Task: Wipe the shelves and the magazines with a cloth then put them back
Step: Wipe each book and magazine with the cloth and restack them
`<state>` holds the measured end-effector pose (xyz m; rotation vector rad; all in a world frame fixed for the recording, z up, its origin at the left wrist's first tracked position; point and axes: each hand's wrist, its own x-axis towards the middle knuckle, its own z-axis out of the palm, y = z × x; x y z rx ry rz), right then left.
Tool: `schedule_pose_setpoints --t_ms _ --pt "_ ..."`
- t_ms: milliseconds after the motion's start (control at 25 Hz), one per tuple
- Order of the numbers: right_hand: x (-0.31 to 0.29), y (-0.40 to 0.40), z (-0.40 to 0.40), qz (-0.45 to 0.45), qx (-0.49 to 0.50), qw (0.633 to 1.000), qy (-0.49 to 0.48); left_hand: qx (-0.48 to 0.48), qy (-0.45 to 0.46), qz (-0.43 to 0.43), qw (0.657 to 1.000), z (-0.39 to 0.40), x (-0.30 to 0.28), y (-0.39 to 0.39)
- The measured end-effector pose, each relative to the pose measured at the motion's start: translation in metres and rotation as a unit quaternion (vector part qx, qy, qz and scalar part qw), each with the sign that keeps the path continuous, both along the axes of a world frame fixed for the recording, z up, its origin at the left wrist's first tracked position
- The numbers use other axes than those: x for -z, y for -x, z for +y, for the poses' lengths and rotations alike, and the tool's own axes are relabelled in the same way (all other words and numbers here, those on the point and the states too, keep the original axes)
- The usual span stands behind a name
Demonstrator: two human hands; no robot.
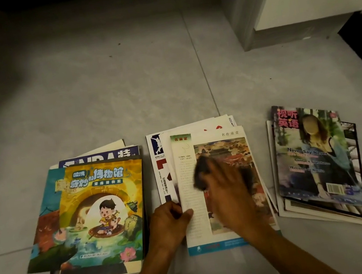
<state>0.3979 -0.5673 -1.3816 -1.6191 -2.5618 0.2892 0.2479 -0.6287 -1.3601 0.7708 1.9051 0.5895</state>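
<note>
Dark cloth [204, 171], held in the right hand [228, 190], wiped the middle magazine [227, 200] on the floor [98, 90]; left hand [171, 222] pinned its near-left edge. Next: restacking, probably.

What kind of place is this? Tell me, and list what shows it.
Probably a room in a home, seen at floor level: glossy grey floor tiles, a white wall corner with a grey skirting board, and three piles of magazines on the floor, the middle pile being wiped.

Three magazine stacks [223, 177] lie flat on the floor, a dark cloth [204, 171] on the middle one.
</note>
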Motion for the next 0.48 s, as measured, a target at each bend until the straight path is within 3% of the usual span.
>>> schedule_pose_setpoints --t_ms 80,120,160,280,320,480 --pt "-0.006 0.006 0.003 -0.017 -0.169 0.985 -0.01 -0.003 -0.001 -0.008 1.0 0.001 -0.001 0.001" --pt "-0.006 -0.003 0.022 -0.015 -0.19 0.982 -0.002 -0.003 0.001 -0.009 1.0 0.001 0.0 0.001" --pt "-0.005 -0.015 0.044 -0.001 -0.15 0.989 0.011 -0.004 0.001 -0.011 1.0 0.001 0.001 0.001" --pt "-0.006 -0.022 0.076 0.074 0.09 0.993 0.028 -0.006 -0.006 -0.019 1.0 -0.001 0.003 0.001" --pt "-0.006 -0.005 0.072 0.054 0.09 0.994 0.01 -0.006 -0.006 -0.016 1.0 -0.001 0.003 0.002" --pt "-0.006 0.032 0.062 0.033 -0.189 0.981 -0.026 0.0 0.0 -0.018 1.0 0.0 0.004 0.002"
